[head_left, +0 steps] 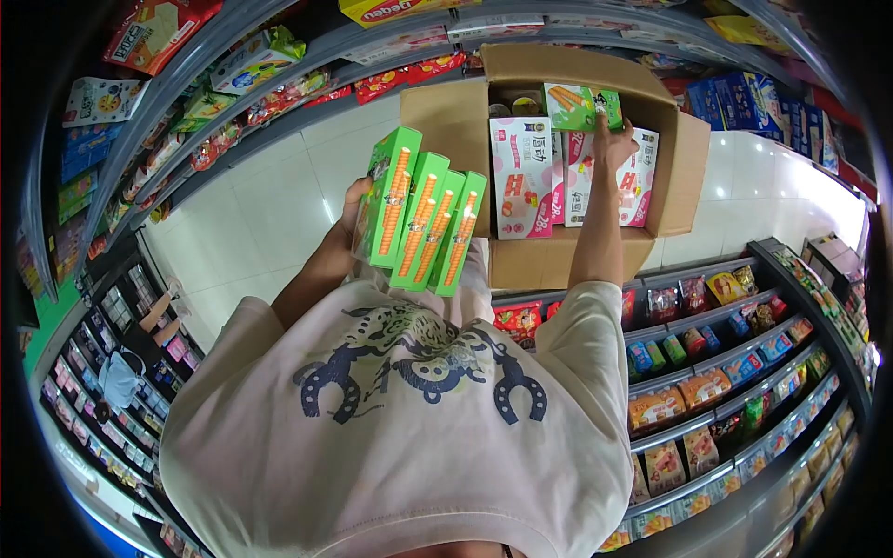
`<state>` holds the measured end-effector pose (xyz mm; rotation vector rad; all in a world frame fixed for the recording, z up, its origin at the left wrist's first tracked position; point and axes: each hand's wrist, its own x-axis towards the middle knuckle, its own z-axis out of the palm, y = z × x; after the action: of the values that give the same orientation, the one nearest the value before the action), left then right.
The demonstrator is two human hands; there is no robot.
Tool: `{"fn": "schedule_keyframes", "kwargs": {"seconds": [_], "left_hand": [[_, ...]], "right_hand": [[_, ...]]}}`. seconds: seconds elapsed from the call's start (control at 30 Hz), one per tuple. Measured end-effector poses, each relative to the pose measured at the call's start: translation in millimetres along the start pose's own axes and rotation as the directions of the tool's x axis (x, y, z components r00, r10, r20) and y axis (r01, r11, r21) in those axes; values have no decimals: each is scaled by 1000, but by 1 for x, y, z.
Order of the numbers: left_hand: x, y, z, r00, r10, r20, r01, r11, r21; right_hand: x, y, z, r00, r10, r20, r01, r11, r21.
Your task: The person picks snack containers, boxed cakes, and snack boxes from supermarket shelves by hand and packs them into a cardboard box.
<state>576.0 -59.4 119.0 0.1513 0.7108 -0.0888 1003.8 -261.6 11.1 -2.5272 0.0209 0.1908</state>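
Observation:
My left hand is closed around several green snack boxes, held side by side like a fan. Orange stick-shaped biscuits are pictured on their narrow sides. My right hand reaches into an open cardboard carton and grips one more green snack box by its right end. That box lies over white-and-pink boxes packed inside the carton. Round-topped containers show in the carton's back left corner, partly hidden. The fingers of my left hand are mostly hidden behind the boxes.
Curved store shelves with packaged snacks run along the far side and left. Tiered shelves stand close on my right. A pale tiled floor lies between them. Another person is near the left shelves. Blue packs sit right of the carton.

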Motion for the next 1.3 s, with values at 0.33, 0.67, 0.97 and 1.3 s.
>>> {"fn": "schedule_keyframes", "kwargs": {"seconds": [0.33,0.67,0.97,1.3], "left_hand": [[15,15,4,905,-70,421,109,992,-70],[13,13,31,923,30,382,6,996,-93],[18,16,54,917,120,379,-73,988,-136],[26,31,60,940,182,288,-161,982,-95]], "right_hand": [[-4,10,3,996,-75,52,80,992,-95],[27,5,-9,916,-353,189,371,926,-73],[73,21,-25,873,-441,210,488,801,-348],[96,-21,-8,923,28,384,326,477,-816]]}}
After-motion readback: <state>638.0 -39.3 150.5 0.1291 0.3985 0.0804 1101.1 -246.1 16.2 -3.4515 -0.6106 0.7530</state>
